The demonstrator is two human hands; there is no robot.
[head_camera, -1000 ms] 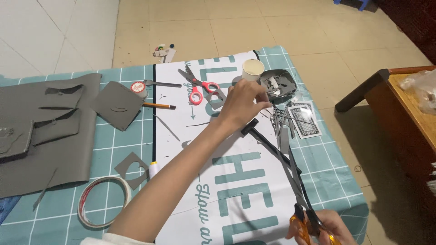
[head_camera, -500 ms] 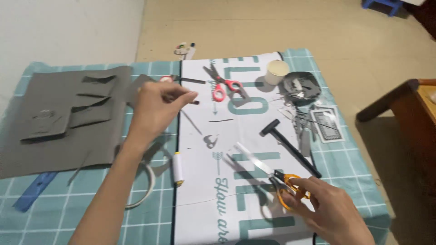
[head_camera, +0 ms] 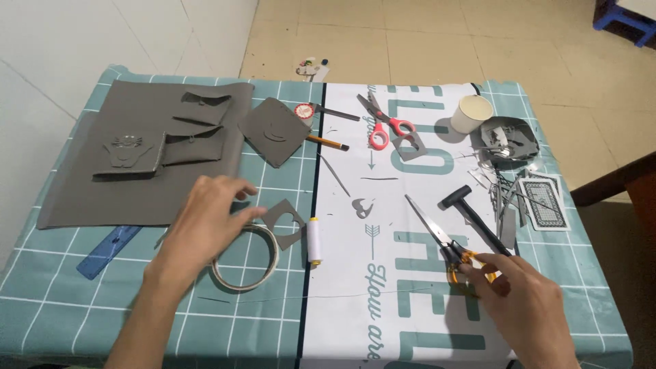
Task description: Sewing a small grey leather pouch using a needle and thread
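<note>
Pale floor tiles and a white wall frame a table (head_camera: 41,301) covered with a teal grid cutting mat, over which a white printed banner (head_camera: 355,321) runs down the middle.

On the mat, the left hand (head_camera: 205,229) hovers with fingers loosely spread and curled, gripping nothing; its fingertips reach over the rim of a roll of tape (head_camera: 244,258) that lies flat just beneath it. Touching the roll on its right is a small grey cut-out piece (head_camera: 285,222), and just beside that stands a white spool of thread (head_camera: 313,240). A blue ruler (head_camera: 109,251) lies to the left of the hand, and a large grey sheet (head_camera: 143,164) with folded pockets fills the mat's far left part, with a smaller grey square (head_camera: 275,131) next to it.

Over the banner, the right hand (head_camera: 523,304) closes its fingers around the orange handles of a pair of scissors (head_camera: 444,242), whose blades are shut and point up and to the left. A black hammer (head_camera: 473,217) lies just beside those scissors, its handle running down toward the hand.

Farther back lie red-handled scissors (head_camera: 384,121), a pencil (head_camera: 326,143), a paper cup (head_camera: 471,113), a dark round tin (head_camera: 509,137) among metal scraps, and a patterned card (head_camera: 544,203).
</note>
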